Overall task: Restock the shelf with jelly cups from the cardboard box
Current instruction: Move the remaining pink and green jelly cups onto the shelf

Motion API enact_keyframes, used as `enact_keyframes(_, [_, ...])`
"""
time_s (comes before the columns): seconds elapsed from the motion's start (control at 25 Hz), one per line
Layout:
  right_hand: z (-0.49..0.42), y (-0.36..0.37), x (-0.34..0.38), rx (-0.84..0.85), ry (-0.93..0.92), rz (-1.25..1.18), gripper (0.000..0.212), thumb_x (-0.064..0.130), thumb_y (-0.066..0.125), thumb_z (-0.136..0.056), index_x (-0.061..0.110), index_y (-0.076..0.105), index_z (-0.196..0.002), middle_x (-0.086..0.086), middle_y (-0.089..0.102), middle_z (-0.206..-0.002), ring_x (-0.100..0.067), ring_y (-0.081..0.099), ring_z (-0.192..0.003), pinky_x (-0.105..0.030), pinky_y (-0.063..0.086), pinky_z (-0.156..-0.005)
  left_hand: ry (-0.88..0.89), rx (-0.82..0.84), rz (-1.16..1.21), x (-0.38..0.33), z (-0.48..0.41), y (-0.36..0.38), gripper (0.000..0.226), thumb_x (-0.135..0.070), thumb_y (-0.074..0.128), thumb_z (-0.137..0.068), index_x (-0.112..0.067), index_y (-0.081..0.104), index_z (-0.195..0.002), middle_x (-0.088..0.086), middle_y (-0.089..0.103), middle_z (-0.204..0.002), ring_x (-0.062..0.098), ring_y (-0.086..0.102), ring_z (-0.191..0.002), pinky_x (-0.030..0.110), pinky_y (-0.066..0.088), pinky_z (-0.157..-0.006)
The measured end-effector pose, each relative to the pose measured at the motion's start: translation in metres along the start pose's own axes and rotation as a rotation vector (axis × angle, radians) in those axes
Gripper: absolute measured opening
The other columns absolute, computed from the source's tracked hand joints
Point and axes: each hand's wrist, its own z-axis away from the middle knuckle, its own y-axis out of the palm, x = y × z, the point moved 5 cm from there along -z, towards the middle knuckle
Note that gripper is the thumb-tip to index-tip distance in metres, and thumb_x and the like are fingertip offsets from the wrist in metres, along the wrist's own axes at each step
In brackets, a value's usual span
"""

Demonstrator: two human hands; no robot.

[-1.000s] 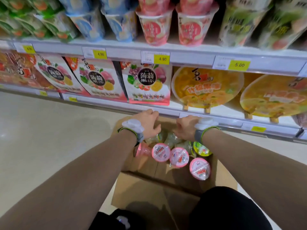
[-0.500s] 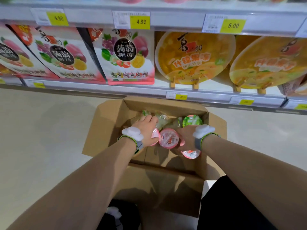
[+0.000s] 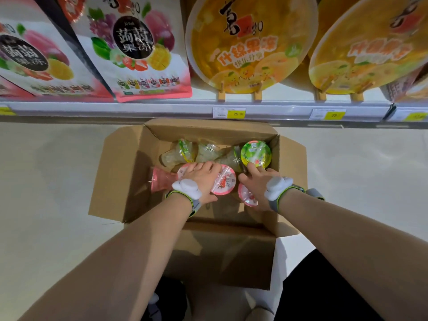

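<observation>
An open cardboard box point(image 3: 120, 172) stands on the floor in front of the bottom shelf point(image 3: 162, 108). Inside are pink-lidded jelly cups point(image 3: 228, 181), a green-lidded cup point(image 3: 256, 154) at the back right, and clear greenish cups point(image 3: 183, 151) lying on their sides at the back. My left hand point(image 3: 200, 178) curls over the pink cups in the middle of the box. My right hand point(image 3: 258, 184) is spread, with its fingertips on the near rim of the green lid. Another pink cup point(image 3: 246, 197) peeks out under its palm.
Pink jelly pouches point(image 3: 141, 49) and large round yellow jelly tubs point(image 3: 245, 40) on wooden stands fill the bottom shelf. Yellow price tags point(image 3: 235, 113) line its edge. Pale floor point(image 3: 46, 181) surrounds the box. My dark-clothed knees are at the bottom of the view.
Both hands dropped from the box's far edge down onto the cups inside. My view tilted down, so the upper shelves left the frame.
</observation>
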Motion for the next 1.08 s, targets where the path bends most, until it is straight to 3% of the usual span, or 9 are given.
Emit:
enact_keyframes(0.12, [-0.005, 0.012, 0.000, -0.083, -0.103, 0.107, 0.058, 0.027, 0.059, -0.091, 0.022, 0.028, -0.140, -0.008, 0.023, -0.148, -0.031, 0.035, -0.133, -0.036, 0.035, -0.094, -0.024, -0.023, -0.026, -0.009, -0.007, 0.008, 0.083, -0.054, 0.074, -0.069, -0.015, 0.035, -0.130, 0.004, 0.047, -0.131, 0.027, 0.046, -0.123, 0.037, 0.029, -0.106])
enact_keyframes(0.24, [-0.012, 0.020, -0.002, -0.090, -0.123, 0.061, 0.062, 0.025, 0.057, -0.092, 0.020, 0.024, -0.144, -0.012, 0.025, -0.150, -0.032, 0.032, -0.136, -0.039, 0.034, -0.103, -0.068, -0.073, -0.016, -0.014, -0.011, 0.011, 0.082, -0.057, 0.074, -0.068, -0.015, 0.036, -0.126, 0.004, 0.048, -0.125, 0.027, 0.048, -0.119, 0.039, 0.028, -0.106])
enact_keyframes(0.48, [-0.014, 0.020, -0.006, -0.164, -0.138, -0.045, 0.080, 0.045, 0.072, -0.069, 0.027, 0.029, -0.134, -0.009, 0.043, -0.130, -0.031, 0.044, -0.118, -0.042, 0.044, -0.093, -0.109, -0.124, 0.203, -0.005, -0.005, -0.002, 0.068, -0.042, 0.076, -0.062, -0.021, 0.038, -0.115, -0.002, 0.048, -0.112, 0.024, 0.050, -0.108, 0.035, 0.022, -0.108])
enact_keyframes(0.56, [-0.008, 0.009, -0.010, -0.215, -0.118, -0.112, 0.080, 0.051, 0.071, -0.062, 0.029, 0.031, -0.127, -0.007, 0.044, -0.122, -0.030, 0.045, -0.112, -0.043, 0.045, -0.091, -0.113, -0.184, 0.263, -0.004, 0.005, -0.018, 0.068, -0.039, 0.076, -0.058, -0.024, 0.036, -0.111, -0.005, 0.046, -0.108, 0.021, 0.051, -0.097, 0.031, 0.030, -0.101])
enact_keyframes(0.68, [-0.002, -0.012, -0.015, -0.253, -0.063, -0.195, 0.086, 0.058, 0.070, -0.052, 0.032, 0.029, -0.122, -0.004, 0.044, -0.115, -0.030, 0.047, -0.107, -0.046, 0.049, -0.086, -0.141, -0.183, 0.387, 0.004, 0.009, -0.043, 0.076, -0.035, 0.078, -0.051, -0.030, 0.029, -0.109, -0.006, 0.042, -0.109, 0.023, 0.055, -0.084, 0.036, 0.050, -0.071])
enact_keyframes(0.84, [0.019, -0.063, -0.017, -0.319, -0.038, -0.302, 0.088, 0.059, 0.073, -0.046, 0.035, 0.028, -0.117, -0.001, 0.041, -0.111, -0.029, 0.049, -0.099, -0.049, 0.052, -0.077, -0.190, -0.263, 0.411, 0.015, 0.032, -0.095, 0.086, -0.029, 0.080, -0.051, -0.028, 0.029, -0.120, -0.004, 0.042, -0.116, 0.026, 0.057, -0.090, 0.038, 0.050, -0.068])
enact_keyframes(1.08, [0.047, -0.147, -0.013, -0.503, -0.077, -0.372, 0.080, 0.058, 0.073, -0.050, 0.032, 0.035, -0.116, -0.002, 0.044, -0.108, -0.033, 0.052, -0.096, -0.044, 0.051, -0.080, -0.213, -0.339, 0.371, 0.040, 0.068, -0.166, 0.105, -0.033, 0.085, -0.061, -0.022, 0.020, -0.143, 0.003, 0.034, -0.135, 0.028, 0.054, -0.110, 0.040, 0.050, -0.084])
